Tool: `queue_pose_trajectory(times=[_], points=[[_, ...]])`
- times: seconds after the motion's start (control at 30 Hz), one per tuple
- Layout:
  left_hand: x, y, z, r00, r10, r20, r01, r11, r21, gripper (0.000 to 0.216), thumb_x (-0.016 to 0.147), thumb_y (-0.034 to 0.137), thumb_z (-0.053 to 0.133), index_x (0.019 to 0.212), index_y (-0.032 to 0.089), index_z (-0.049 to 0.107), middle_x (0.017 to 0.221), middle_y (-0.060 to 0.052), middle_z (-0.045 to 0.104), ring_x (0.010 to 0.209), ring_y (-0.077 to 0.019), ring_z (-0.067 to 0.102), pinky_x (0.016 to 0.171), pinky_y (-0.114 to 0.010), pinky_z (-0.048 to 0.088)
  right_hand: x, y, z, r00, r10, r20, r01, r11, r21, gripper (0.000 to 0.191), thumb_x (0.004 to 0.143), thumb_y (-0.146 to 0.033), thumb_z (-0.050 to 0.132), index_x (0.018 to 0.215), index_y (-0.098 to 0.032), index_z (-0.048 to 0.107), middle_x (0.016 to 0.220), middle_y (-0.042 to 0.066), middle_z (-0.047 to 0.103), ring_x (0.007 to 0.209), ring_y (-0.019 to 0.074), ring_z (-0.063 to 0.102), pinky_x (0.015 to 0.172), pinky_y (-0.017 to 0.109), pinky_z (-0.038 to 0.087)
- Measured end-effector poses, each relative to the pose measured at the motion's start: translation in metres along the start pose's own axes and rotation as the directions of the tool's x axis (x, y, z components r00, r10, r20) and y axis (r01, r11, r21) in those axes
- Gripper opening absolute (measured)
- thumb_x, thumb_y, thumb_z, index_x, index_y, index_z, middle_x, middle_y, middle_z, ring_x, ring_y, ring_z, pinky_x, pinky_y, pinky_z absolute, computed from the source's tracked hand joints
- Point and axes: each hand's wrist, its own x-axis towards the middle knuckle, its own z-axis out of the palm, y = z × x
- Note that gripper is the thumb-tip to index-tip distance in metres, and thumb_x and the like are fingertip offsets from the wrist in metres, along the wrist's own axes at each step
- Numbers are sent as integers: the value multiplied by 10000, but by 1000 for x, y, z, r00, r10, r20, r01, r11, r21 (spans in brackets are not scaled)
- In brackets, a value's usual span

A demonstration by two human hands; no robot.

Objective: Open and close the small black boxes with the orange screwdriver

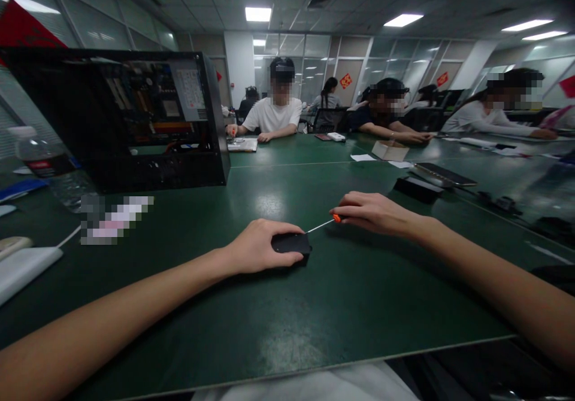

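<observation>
On the green table, my left hand (258, 248) is closed around a small black box-shaped device (291, 244), thumb on the near side and fingers on the far side. Small light dots, perhaps screws, show on its top. My right hand (371, 212) grips a screwdriver (320, 226) by its orange and black handle. Its thin metal shaft points left, and the tip reaches the device's far right edge. Whether the tip sits in a screw is too small to tell.
An open black computer case (215, 131) stands at the left, beside a plastic bottle (56, 167). To the right lie a black box (417, 190), a dark flat device (444, 173) and an open carton (390, 150). A person in a white shirt (276, 115) sits opposite, with others farther right.
</observation>
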Motion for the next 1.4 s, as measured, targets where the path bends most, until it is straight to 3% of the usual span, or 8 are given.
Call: queue_pose_trajectory(times=[0.23,0.43,0.6,0.67,0.73,0.87,1.13,1.4], points=[[1,-4,0,998,51,39,-50,999,-18,454,844,434,742,1231,196,735,1126,-71,787,962,-242,738,848,-302,525,16,14,19,996,-79,-29,74,989,-126,318,1056,-296,408,1176,-176,676,1029,113,669,885,195,578,762,311,460],[-1,-5,2,970,236,51,-237,971,13,415,810,338,764,1192,182,722,1118,-84,770,1009,-239,714,909,-309,504,39,22,30,964,-260,-64,231,930,-286,251,1045,-224,410,1115,-191,649,1038,103,668,943,193,577,824,336,471],[-1,0,9,972,235,31,-235,972,8,411,794,350,764,1167,183,718,1098,-83,768,985,-240,714,903,-321,512,73,24,21,851,-516,-99,442,806,-395,170,1031,-240,444,1141,-241,574,1073,71,654,982,186,584,881,356,469],[-1,0,10,978,210,10,-210,978,7,400,786,348,765,1150,188,722,1092,-73,772,972,-239,719,900,-323,514,87,21,17,787,-615,-55,546,735,-403,166,1030,-279,456,1169,-257,546,1088,64,648,983,191,587,894,364,458],[-2,-1,11,984,181,-9,-180,984,6,398,777,357,772,1138,196,722,1086,-65,776,962,-239,722,887,-324,518,96,19,14,757,-654,7,602,693,-397,170,1035,-299,446,1174,-263,537,1091,60,648,985,192,591,902,367,446],[-5,-3,12,988,145,-49,-145,989,8,391,800,389,771,1135,194,718,1065,-68,777,946,-242,722,851,-325,522,91,19,15,797,-602,57,580,735,-350,204,1050,-291,398,1168,-236,555,1044,68,659,943,188,597,876,357,442],[-4,-1,17,986,157,-51,-156,988,20,402,829,397,758,1161,175,712,1093,-82,767,977,-247,706,886,-347,509,39,1,40,919,-386,-83,375,918,-128,233,1044,-246,401,1023,-156,614,935,97,668,829,179,557,767,308,459],[-5,-1,17,986,159,-51,-157,987,39,426,839,438,756,1179,187,706,1101,-90,764,981,-254,704,891,-360,516,43,-2,41,943,-311,-123,294,946,-138,264,1044,-231,392,1014,-159,644,943,106,667,859,187,560,791,323,480]])
